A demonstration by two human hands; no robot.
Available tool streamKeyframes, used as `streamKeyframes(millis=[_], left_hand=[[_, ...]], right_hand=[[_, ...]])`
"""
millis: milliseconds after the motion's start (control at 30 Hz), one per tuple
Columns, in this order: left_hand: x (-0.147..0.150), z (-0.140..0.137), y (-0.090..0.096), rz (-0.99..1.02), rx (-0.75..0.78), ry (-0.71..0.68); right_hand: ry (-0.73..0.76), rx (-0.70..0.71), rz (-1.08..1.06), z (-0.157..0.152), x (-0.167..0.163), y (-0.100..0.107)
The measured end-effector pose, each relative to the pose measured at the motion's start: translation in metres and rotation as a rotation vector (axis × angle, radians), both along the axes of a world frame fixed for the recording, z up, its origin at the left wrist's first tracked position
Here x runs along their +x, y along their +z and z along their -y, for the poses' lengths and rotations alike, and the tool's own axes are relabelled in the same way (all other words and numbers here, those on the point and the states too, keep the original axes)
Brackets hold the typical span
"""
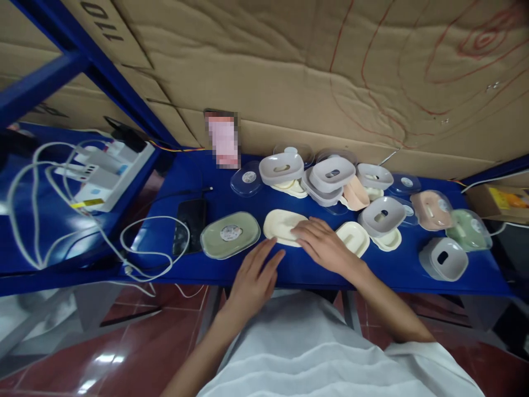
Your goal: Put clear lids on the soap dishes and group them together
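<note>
A cream oval soap-dish tray (280, 225) lies on the blue table in front of me. My right hand (324, 245) covers its right end, fingers bent together on it; the thumb does not show clearly. At its near left edge is my left hand (256, 278), fingers apart, with fingertips close to the rim and nothing held. To the left sits a green soap box (230, 236) under a clear lid with a round sticker. Just right of my right hand lies another cream tray (354, 238), and beside that a grey soap-box body (382, 216) with an oval hole.
Several grey bodies (281, 168), clear lids (247, 179) and a peach tray (354, 193) are heaped along the cardboard wall. Lidded peach (432, 210) and green boxes (471, 230) stand at right. A black phone-like slab (189, 226), white cables and a power strip (111, 176) lie left.
</note>
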State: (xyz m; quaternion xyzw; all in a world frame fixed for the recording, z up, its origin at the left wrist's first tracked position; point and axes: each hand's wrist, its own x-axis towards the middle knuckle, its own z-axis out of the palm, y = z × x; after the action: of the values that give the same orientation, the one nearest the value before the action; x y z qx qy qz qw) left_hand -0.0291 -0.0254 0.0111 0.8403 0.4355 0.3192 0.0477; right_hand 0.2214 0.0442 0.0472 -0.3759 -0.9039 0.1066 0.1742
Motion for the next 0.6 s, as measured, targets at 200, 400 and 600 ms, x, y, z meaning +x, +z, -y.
streamKeyframes(millis=[200,400,600], left_hand=[[0.029,-0.012,-0.007,-0.160,-0.040,-0.098],[0.002,0.005,-0.017,-0.083,-0.007,-0.023],[-0.006,0.000,-0.013,-0.038,0.112,0.037]], right_hand=[[-0.169,0.267,0.146,-0.096,-0.024,0.023],[-0.051,0.320,0.222,-0.101,-0.033,0.021],[-0.021,0.210,0.038,0.027,0.007,-0.002]])
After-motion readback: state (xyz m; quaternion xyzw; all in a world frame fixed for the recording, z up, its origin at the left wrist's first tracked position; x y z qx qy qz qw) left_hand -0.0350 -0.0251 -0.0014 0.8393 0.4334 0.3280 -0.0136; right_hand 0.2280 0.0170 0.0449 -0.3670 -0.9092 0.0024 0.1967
